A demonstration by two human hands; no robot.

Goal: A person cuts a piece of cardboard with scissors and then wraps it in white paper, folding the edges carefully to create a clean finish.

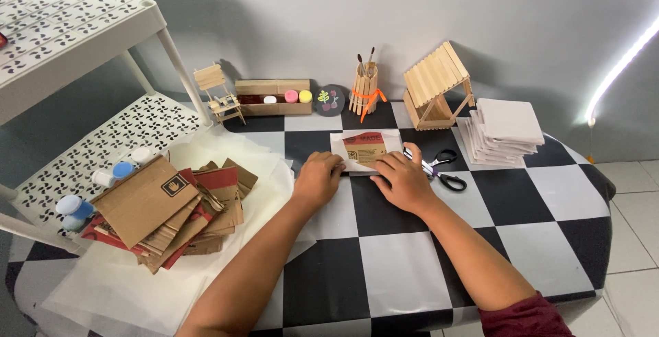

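A small square of brown cardboard [365,147] lies on a white sheet of paper [340,142] on the black-and-white checkered table [401,268]. My left hand [317,179] rests at the paper's left front corner, fingers curled down on it. My right hand [405,180] presses flat on the paper's right front edge, fingertips touching the cardboard. Black-handled scissors [443,169] lie just right of my right hand. Neither hand lifts anything.
A pile of cardboard pieces [168,210] sits on translucent paper at left, beside a white perforated shelf [75,18] and small paint pots [72,208]. At the back stand a stick chair [218,93], a stick house [438,84], a brush holder [364,90] and a stack of white squares [504,131].
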